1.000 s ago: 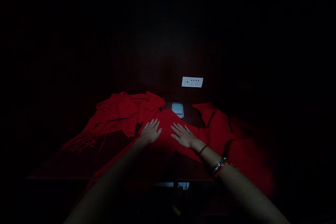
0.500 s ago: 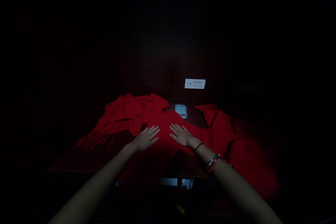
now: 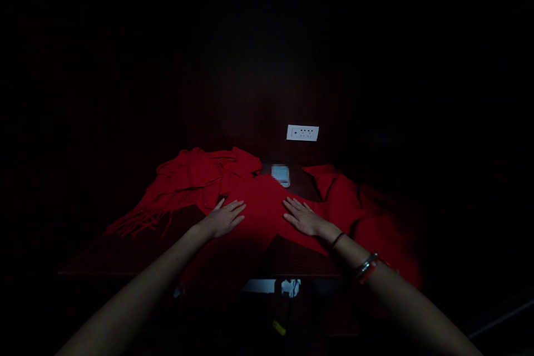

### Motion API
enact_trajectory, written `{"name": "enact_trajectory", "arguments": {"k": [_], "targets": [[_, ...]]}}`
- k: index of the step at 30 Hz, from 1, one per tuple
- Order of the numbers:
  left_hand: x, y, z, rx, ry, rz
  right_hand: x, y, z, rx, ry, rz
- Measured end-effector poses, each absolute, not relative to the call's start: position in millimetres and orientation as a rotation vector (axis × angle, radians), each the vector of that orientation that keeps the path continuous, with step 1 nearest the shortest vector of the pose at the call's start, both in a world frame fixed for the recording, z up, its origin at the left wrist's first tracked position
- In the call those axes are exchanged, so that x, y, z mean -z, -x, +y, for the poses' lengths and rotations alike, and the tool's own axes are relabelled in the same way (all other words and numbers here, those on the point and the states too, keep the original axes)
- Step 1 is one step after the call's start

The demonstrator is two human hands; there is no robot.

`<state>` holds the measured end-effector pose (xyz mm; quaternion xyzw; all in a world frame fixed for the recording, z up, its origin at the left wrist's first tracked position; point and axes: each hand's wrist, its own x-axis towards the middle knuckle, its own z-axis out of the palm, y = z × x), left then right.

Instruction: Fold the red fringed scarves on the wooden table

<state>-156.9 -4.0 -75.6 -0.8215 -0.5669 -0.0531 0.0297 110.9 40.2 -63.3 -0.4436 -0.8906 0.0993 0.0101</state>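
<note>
A red fringed scarf (image 3: 262, 206) lies across the dark table, bunched at the left with tassels hanging toward the front left, and spread in loose folds to the right. My left hand (image 3: 221, 219) rests flat on its middle part, fingers extended, a ring on one finger. Also palm down, my right hand (image 3: 303, 217) lies on the cloth further right, fingers stretched out. Between the two hands the fabric is fairly smooth. One part of the scarf hangs over the front edge of the table. The far right folds fade into darkness.
A phone-like object (image 3: 281, 175) with a pale, blurred face lies behind the scarf. On the wall behind is a white socket plate (image 3: 302, 133). The table's front edge (image 3: 308, 276) runs below my hands. A small yellow object (image 3: 279, 327) shows beneath it. Surroundings are very dark.
My hands have moved apart over the cloth, the left one leftward and the right one rightward. The view has shifted slightly, so the background sits a little further left.
</note>
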Motion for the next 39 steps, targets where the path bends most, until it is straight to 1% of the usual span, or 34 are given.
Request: {"name": "enact_trajectory", "arguments": {"k": [4, 7, 11, 16, 21, 24, 30, 34, 39], "targets": [[66, 128, 13, 0.289, 2.388, -1.732, 65, -62, 32, -0.24, 1.339, -2.653], [74, 117, 23, 0.241, 2.438, -1.794, 74, -44, 28, -0.275, 1.407, -2.655], [90, 121, 28, 0.19, 2.477, -1.835, 75, -75, 25, -0.301, 1.322, -2.719], [94, 123, 29, 0.329, 2.433, -1.812, 63, -132, 4, -0.249, 1.067, -2.715], [89, 120, 24, 0.532, 2.462, -1.567, 60, -144, -26, 0.074, 1.12, -2.722], [91, 121, 23, 0.577, 2.551, -1.425, 60, -143, -33, 0.256, 1.157, -2.801], [99, 125, 30, 0.563, 2.591, -1.453, 56, -145, -40, 0.472, 1.239, -2.864], [94, 123, 27, 0.584, 2.609, -1.366, 53, -147, -43, 0.408, 1.246, -2.822], [79, 110, 9, 0.606, 2.732, -1.15, 44, -157, -39, 0.069, 1.187, -2.578]]}}
